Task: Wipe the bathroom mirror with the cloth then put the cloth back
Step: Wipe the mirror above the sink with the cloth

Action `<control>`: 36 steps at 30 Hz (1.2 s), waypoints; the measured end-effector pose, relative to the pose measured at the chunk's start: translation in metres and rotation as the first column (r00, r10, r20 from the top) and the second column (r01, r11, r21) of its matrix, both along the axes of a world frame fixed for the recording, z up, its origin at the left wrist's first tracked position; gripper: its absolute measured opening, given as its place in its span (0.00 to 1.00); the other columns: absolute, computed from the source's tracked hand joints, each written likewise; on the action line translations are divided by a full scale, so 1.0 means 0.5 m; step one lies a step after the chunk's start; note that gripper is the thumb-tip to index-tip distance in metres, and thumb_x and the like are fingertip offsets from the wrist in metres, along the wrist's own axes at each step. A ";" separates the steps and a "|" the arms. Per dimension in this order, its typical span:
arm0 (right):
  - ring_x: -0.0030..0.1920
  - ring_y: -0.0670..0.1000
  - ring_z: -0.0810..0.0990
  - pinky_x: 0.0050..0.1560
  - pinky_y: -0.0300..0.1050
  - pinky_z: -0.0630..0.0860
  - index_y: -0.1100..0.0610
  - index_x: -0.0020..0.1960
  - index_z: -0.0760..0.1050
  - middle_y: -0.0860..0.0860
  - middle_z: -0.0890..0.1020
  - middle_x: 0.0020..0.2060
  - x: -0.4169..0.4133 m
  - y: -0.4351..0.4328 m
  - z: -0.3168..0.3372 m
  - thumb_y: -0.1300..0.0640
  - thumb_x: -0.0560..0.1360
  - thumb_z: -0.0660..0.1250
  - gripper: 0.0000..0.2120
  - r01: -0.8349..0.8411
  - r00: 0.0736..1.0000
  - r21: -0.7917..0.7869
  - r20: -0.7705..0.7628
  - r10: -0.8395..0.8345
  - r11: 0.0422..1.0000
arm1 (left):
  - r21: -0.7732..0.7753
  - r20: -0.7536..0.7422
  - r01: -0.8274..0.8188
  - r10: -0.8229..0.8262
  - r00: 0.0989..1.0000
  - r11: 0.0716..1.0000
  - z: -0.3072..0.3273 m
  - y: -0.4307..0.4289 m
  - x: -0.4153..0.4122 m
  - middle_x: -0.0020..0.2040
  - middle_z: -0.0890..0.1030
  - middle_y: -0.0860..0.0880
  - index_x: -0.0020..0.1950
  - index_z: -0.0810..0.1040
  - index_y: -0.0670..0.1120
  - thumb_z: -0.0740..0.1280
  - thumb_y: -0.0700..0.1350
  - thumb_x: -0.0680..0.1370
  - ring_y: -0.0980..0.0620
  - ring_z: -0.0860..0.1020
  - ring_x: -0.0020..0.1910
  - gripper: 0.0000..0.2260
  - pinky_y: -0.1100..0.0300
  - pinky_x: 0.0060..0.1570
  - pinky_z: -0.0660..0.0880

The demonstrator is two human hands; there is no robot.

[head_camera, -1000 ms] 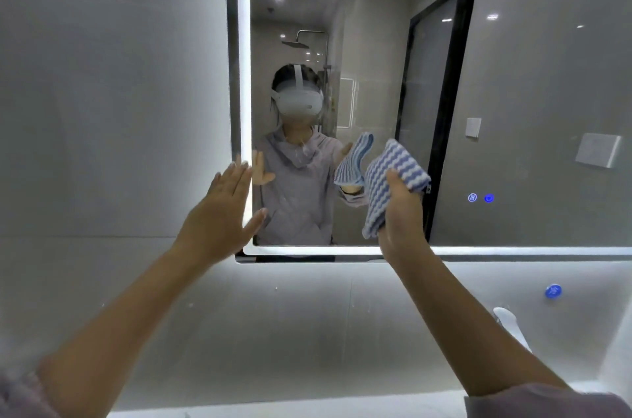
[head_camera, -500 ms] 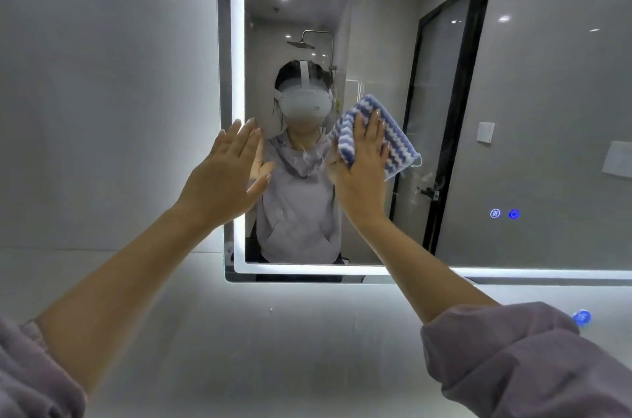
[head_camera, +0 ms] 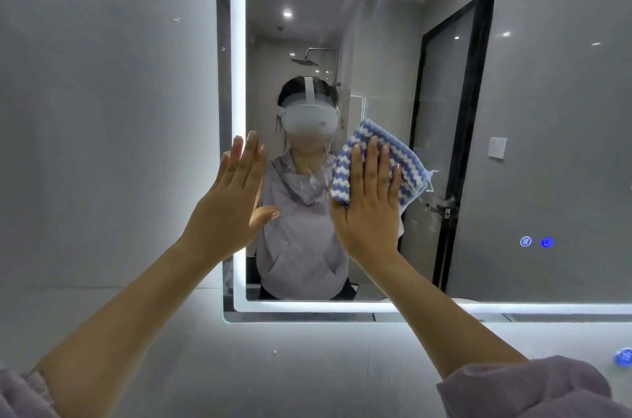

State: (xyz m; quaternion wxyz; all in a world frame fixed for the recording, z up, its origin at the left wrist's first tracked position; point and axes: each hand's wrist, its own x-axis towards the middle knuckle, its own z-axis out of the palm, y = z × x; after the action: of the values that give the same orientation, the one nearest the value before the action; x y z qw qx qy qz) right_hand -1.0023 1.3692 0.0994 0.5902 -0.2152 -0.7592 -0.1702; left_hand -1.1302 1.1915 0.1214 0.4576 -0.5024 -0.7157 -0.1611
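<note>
My right hand (head_camera: 371, 212) presses the cloth (head_camera: 410, 161) under straight fingers (head_camera: 374, 164) against the mirror (head_camera: 530, 126); my left hand (head_camera: 232, 209) is spread flat beside them. With no grip on it, the cloth may bunch or slip from under my fingers, I think.

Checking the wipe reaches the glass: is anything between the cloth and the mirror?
Nothing visible. The right hand presses the striped cloth flat against the mirror with straight fingers. The left hand is at the mirror's left edge, apart from the cloth, not in its way.
</note>
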 end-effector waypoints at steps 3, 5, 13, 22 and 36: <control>0.76 0.54 0.45 0.76 0.53 0.39 0.60 0.77 0.47 0.57 0.50 0.76 0.001 -0.002 0.000 0.52 0.78 0.65 0.37 -0.004 1.000 0.001 -0.002 0.004 1.000 | 0.009 -0.007 0.014 -0.014 1.000 1.000 -0.001 -0.002 -0.003 0.76 0.53 0.38 0.74 0.54 0.36 0.64 0.58 0.72 0.38 0.50 0.74 0.40 0.46 0.72 0.54; 0.76 0.54 0.46 0.75 0.53 0.38 0.60 0.77 0.49 0.58 0.51 0.76 0.001 -0.005 0.001 0.53 0.77 0.65 0.36 -0.003 1.000 -0.006 -0.007 0.003 1.000 | 0.000 -0.020 0.003 -0.002 1.000 1.000 -0.001 -0.002 -0.004 0.76 0.53 0.38 0.74 0.54 0.36 0.63 0.59 0.73 0.39 0.50 0.74 0.40 0.47 0.72 0.53; 0.76 0.56 0.48 0.75 0.55 0.40 0.59 0.76 0.50 0.56 0.50 0.76 -0.013 -0.029 -0.027 0.48 0.81 0.49 0.27 -0.027 0.989 0.040 0.147 0.021 0.999 | 0.020 -0.023 -0.005 0.005 1.000 1.000 -0.004 0.003 -0.008 0.76 0.53 0.39 0.75 0.54 0.37 0.58 0.62 0.73 0.40 0.49 0.75 0.40 0.49 0.73 0.49; 0.77 0.53 0.52 0.76 0.56 0.50 0.52 0.77 0.53 0.49 0.55 0.76 -0.013 -0.025 -0.103 0.48 0.81 0.50 0.26 -0.203 0.901 0.205 0.422 0.100 0.958 | 0.034 0.010 0.076 -0.076 0.997 0.997 -0.005 0.005 -0.018 0.77 0.51 0.40 0.75 0.53 0.38 0.64 0.60 0.72 0.42 0.47 0.76 0.41 0.49 0.73 0.49; 0.77 0.54 0.49 0.75 0.53 0.39 0.58 0.77 0.54 0.56 0.55 0.77 0.046 0.028 0.043 0.53 0.80 0.57 0.28 -0.041 0.990 0.081 0.142 0.029 0.996 | -0.014 0.005 0.051 -0.051 0.999 0.999 -0.004 -0.004 -0.013 0.76 0.49 0.39 0.75 0.50 0.37 0.59 0.62 0.73 0.41 0.46 0.75 0.41 0.48 0.74 0.51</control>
State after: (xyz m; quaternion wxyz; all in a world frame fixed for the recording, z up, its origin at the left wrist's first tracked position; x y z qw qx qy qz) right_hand -0.9794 1.3832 0.1212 0.5468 -0.1644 -0.7946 -0.2064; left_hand -1.1366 1.1897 0.1193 0.4481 -0.5234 -0.7048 -0.1689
